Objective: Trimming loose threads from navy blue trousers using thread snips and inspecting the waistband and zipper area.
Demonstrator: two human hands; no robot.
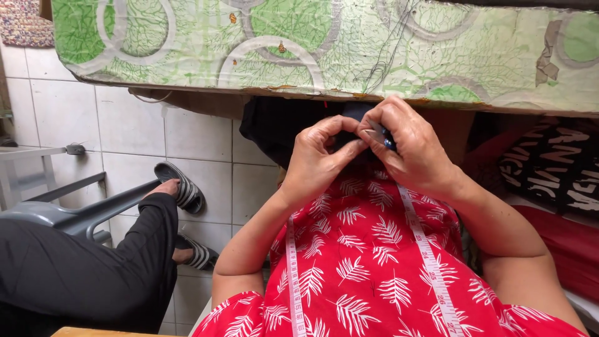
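At the bottom of the frame, a white measuring tape (430, 262) hangs over a red leaf-print dress (362, 268).
Above it, mid-frame, the left hand (318, 156) and right hand (412, 146) pinch a fold of dark fabric (274, 125) together; the right also grips a small blue tool (388, 143), its kind unclear. The cloth looks soft, light and limp, best held pinched near its edge. Beyond lies the green-patterned table edge (312, 50); lower left, another person's sandalled feet (184, 193).

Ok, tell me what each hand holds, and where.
Both the left hand and right hand pinch the dark fabric at its near edge.
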